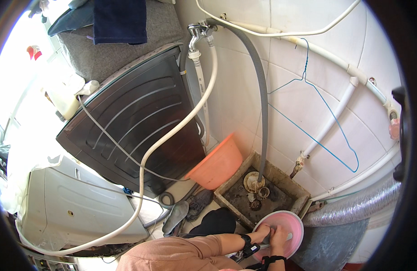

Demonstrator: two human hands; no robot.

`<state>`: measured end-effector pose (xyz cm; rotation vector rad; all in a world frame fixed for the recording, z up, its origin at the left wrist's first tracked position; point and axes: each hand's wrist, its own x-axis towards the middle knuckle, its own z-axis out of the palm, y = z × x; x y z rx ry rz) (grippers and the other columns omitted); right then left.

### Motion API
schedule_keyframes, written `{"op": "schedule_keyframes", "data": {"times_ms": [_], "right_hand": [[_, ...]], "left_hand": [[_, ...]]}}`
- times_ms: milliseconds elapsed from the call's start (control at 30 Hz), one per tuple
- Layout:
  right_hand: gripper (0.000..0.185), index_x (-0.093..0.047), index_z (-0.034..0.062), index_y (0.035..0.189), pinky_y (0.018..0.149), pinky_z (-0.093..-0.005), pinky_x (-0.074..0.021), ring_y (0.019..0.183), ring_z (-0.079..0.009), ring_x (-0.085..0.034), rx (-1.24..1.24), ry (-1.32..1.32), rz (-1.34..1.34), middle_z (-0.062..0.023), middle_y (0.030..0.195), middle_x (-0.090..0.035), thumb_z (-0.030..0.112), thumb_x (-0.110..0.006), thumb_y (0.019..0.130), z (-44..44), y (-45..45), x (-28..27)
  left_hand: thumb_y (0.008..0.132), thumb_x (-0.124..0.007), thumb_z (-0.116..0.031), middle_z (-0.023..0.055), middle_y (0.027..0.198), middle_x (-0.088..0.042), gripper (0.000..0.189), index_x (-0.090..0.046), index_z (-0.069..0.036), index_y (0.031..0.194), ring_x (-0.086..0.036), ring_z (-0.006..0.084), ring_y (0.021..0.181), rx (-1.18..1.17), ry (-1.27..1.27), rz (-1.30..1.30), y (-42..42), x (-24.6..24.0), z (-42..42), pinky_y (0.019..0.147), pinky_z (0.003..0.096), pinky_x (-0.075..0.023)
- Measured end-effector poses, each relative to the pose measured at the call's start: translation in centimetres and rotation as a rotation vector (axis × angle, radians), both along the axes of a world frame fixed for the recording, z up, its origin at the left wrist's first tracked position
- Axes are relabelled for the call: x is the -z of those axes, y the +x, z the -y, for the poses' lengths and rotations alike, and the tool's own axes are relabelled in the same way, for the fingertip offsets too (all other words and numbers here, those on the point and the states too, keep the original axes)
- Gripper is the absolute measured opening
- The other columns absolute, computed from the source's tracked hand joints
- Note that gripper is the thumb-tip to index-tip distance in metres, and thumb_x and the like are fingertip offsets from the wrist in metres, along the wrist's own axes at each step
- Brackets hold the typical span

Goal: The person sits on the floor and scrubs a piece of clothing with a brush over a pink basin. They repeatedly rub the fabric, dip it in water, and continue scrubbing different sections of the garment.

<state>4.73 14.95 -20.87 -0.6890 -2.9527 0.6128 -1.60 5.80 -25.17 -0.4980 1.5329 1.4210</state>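
Note:
Both hands are inside a pink basin (298, 225) with a pale rim, low in the picture. My left hand (262, 233) comes in from the left side, its fingers curled against a small grey item (272, 231), probably cloth. My right hand (279, 236) reaches in from below and is closed over the same grey item, close against the left hand. A pale strip (289, 236) shows beside the right hand; I cannot tell what it is. The hands hide much of the basin's inside. Both wrists wear black straps.
Beyond the basin lies a stained floor sink (228, 203) with a grey corrugated drain hose (262, 101) leading into it. An orange basin (215, 162) leans there. A blue wire hanger (325, 100) hangs right; a foil duct (354, 200) runs below it. A white hose (167, 135) crosses the left.

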Motion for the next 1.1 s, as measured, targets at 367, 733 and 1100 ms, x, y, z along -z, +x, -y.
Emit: {"op": "schedule_keyframes", "data": {"times_ms": [367,733,1100], "right_hand": [[0.031,-0.065,-0.002,0.109,0.075,-0.0361,-0.051,0.084,-0.0242,-0.066,0.647,-0.918,-0.303,-0.0114,0.097,-0.07,0.026,-0.055,0.101,-5.3,1.1,5.8],[0.018,-0.064,0.007,0.111,0.08,-0.0385,-0.0537,0.094,-0.0248,-0.065,0.699,-1.45,-0.122,-0.0098,0.107,-0.068,0.017,-0.062,0.096,-5.5,1.3,1.3],[0.027,-0.06,0.0016,0.108,0.083,-0.0477,-0.0498,0.093,-0.0415,-0.064,0.29,-0.019,-0.018,-0.0211,0.1,-0.065,0.009,-0.07,0.084,-1.1,-0.8,3.0]], "left_hand": [[0.088,-0.063,-0.005,0.0098,0.1,-0.063,0.027,-0.061,-0.009,0.115,-0.062,0.0228,0.082,-0.132,0.29,0.065,-0.7,-2.0,-0.3,0.067,0.0367,-0.0515],[0.088,-0.056,-0.009,0.0042,0.096,-0.06,0.015,-0.064,-0.01,0.1,-0.056,0.0195,0.092,-0.28,0.303,0.088,-1.6,-3.6,-0.3,0.079,0.0349,-0.0472],[0.082,-0.076,-0.022,0.0165,0.116,-0.065,0.058,-0.055,0.005,0.13,-0.062,0.0255,0.105,-0.036,-0.038,-0.162,-0.4,-3.8,0.2,0.087,0.0388,-0.0492]]}}
